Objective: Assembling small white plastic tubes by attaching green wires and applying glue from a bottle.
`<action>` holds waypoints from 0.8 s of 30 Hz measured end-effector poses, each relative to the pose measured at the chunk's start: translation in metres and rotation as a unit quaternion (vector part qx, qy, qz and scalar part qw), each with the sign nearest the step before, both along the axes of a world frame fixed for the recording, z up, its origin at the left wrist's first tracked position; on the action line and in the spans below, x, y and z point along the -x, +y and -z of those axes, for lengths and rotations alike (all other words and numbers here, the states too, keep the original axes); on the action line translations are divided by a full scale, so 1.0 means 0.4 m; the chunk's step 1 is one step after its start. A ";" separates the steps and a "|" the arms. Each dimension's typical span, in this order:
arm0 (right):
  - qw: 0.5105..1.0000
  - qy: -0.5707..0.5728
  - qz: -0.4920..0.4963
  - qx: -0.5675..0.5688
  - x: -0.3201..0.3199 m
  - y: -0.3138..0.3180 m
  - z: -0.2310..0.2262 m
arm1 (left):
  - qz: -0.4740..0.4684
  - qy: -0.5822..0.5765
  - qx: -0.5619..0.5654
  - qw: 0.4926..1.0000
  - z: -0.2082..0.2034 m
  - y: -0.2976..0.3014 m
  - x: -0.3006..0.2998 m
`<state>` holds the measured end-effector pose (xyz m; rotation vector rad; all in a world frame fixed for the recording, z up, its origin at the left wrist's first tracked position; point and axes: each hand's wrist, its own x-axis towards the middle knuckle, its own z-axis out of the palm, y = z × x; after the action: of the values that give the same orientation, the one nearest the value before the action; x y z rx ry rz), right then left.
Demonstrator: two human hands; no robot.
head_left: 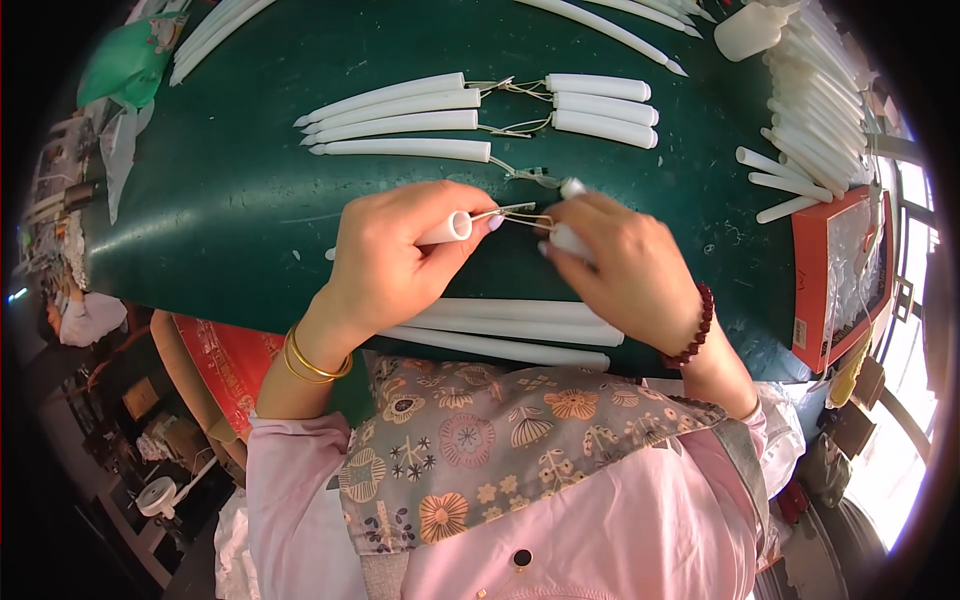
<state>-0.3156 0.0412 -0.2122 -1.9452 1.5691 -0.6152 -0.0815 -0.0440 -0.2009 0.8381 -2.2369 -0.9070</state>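
My left hand (385, 245) grips a white candle tube (447, 230), its hollow end facing right. Thin wires (518, 215) run from that end to a short white cylinder (572, 243) pinched in my right hand (630, 250). The fingertips of my left hand touch the wires. Just beyond lies a white taper candle (420, 149), its wires leading to a small part beside my right fingers. Farther back, several taper candles (400, 98) are joined by wires to short white cylinders (605, 108). Closer to me, long white tubes (520, 330) lie side by side, partly hidden by my hands.
All this lies on a dark green table (230, 210). At the right are a pile of white tubes (815, 115), a squeeze bottle (750, 32) and a red box (812, 280) with clear plastic. A green bag (128, 65) sits far left; more tapers (610, 30) lie along the far side.
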 end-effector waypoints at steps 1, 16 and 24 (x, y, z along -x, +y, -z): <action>1.000 0.000 0.000 -0.001 -0.001 -0.004 0.000 | 0.011 -0.006 0.012 1.000 0.006 0.002 -0.003; 0.948 -0.269 0.113 -0.123 -0.021 -0.024 -0.013 | 0.012 -0.004 0.000 1.000 0.006 0.008 -0.022; 0.909 -0.337 0.086 -0.229 -0.023 -0.026 -0.024 | 0.037 -0.078 0.080 0.993 0.016 0.038 -0.026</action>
<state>-0.3062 0.0310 -0.2027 -1.0866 1.2820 -0.7954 -0.0711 -0.0287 -0.2074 0.7806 -2.4534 -0.7057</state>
